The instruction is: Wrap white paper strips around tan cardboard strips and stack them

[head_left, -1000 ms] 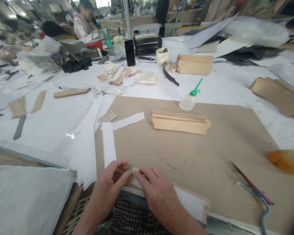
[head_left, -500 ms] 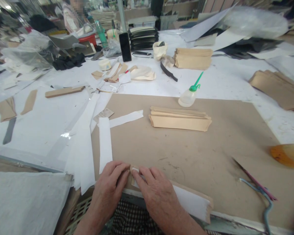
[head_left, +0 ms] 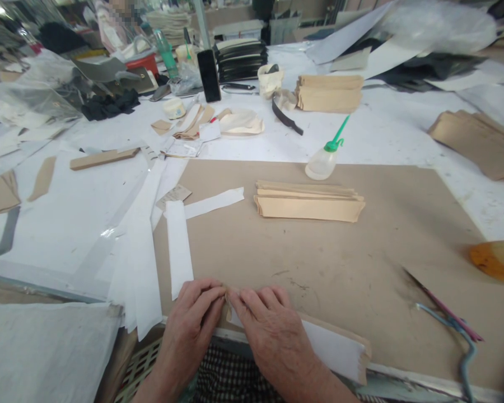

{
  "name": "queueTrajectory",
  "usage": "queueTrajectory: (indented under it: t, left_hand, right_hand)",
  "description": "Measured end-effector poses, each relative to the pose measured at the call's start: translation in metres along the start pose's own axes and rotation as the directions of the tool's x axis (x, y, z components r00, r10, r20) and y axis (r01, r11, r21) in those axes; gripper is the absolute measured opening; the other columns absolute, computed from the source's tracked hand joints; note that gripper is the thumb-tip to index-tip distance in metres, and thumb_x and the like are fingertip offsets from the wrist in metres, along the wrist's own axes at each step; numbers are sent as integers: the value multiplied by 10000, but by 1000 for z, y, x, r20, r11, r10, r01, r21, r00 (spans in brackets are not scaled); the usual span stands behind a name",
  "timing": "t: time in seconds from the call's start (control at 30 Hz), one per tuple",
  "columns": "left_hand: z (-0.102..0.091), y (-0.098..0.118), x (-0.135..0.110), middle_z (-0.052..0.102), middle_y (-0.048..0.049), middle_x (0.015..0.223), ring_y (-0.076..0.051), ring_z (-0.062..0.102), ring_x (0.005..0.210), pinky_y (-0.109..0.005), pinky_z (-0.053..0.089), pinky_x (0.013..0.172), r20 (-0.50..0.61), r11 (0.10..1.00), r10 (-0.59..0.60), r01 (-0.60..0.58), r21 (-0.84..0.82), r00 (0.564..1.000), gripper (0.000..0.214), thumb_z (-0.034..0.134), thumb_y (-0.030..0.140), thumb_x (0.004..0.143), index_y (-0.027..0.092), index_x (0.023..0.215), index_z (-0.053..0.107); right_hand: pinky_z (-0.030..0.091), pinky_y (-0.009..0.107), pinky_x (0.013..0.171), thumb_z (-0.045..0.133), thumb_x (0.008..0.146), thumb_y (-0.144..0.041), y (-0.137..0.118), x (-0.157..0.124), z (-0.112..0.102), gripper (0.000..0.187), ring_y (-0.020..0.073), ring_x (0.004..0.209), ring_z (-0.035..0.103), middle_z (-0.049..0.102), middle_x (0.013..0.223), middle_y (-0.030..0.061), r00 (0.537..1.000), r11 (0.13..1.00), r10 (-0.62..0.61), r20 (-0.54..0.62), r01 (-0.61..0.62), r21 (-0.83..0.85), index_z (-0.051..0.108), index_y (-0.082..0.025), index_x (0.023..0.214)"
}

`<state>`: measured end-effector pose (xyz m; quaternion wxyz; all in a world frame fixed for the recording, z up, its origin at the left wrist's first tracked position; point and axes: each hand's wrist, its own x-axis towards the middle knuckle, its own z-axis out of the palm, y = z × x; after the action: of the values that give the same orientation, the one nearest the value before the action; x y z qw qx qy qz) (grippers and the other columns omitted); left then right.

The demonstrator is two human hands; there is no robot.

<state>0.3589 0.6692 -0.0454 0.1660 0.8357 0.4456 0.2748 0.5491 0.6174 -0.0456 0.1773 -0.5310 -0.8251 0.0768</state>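
Note:
A tan strip (head_left: 367, 348) with a white strip (head_left: 334, 346) lying on it rests along the table's front edge. At its left end my left hand (head_left: 195, 316) is closed, thumb and fingers pinching the tan strip's tip. My right hand (head_left: 273, 330) sits just right of it, its thumb and forefinger closed on the same end and the other fingers bent over the strip. The two hands' fingertips nearly meet, hiding the pinched fold. Beyond the hands, a stack of tan strips (head_left: 308, 208) lies on the brown board (head_left: 340, 252).
White strips (head_left: 145, 268) lie left of my hands. Scissors (head_left: 449, 316) and an amber object (head_left: 493, 262) are on the right. A green-capped squeeze bottle (head_left: 322, 162) stands behind the stack. Farther back are a phone (head_left: 209, 75), more tan pieces (head_left: 330, 94) and a person (head_left: 115, 31).
My right hand's fingertips have shifted slightly along the strip's left end, close against my left fingers. Both hands stay at that end. The whole view has shifted a little.

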Motion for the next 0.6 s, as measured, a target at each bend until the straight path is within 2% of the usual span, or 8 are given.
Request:
queueTrajectory:
  t: [0.17, 0.3, 0.4, 0.5, 0.6]
  left_hand:
    - [0, 0, -1, 640, -62, 1141, -189, 591, 1059, -311, 510, 934, 29, 998, 53, -54, 30, 998, 232, 559, 172, 984, 223, 1195, 641]
    - [-2, 1, -1, 638, -49, 1141, -178, 593, 1059, -303, 506, 944, 40, 999, 38, -39, 23, 998, 221, 566, 191, 988, 236, 1192, 636]
    - [-1, 1, -2, 635, -38, 1157, -174, 599, 1074, -307, 506, 956, 30, 1000, 2, -2, 2, 1000, 216, 571, 211, 988, 255, 1192, 628]
    - [1, 0, -3, 613, -52, 1206, -189, 596, 1125, -337, 506, 982, 9, 996, -83, 83, -25, 997, 219, 590, 252, 981, 255, 1199, 611]
    - [1, -1, -3, 604, -57, 1214, -197, 593, 1146, -356, 506, 991, 10, 991, -126, 126, -45, 992, 158, 589, 265, 979, 256, 1132, 627]
  right_hand:
    - [345, 473, 898, 641, 916, -131, -1, 1, -1, 504, 265, 958, 488, 621, 1142, 99, 1000, 1000, -1, -1, 1, -11, 509, -91, 1401]
    - [337, 482, 907, 649, 915, -132, -2, 1, -1, 477, 264, 954, 484, 623, 1139, 91, 1000, 1000, -3, -16, 2, -18, 528, -86, 1374]
    - [336, 481, 901, 649, 918, -138, -2, 1, -2, 461, 261, 941, 483, 627, 1115, 84, 1000, 1000, -2, -23, 2, -21, 535, -94, 1363]
    - [337, 477, 903, 651, 919, -146, -3, 4, -4, 464, 260, 947, 488, 625, 1122, 87, 1000, 1000, 6, -9, -6, -15, 532, -103, 1366]
    - [346, 472, 871, 656, 916, -147, -5, 7, -7, 432, 261, 933, 488, 622, 1109, 78, 1000, 999, 26, 3, -26, -31, 552, -116, 1334]
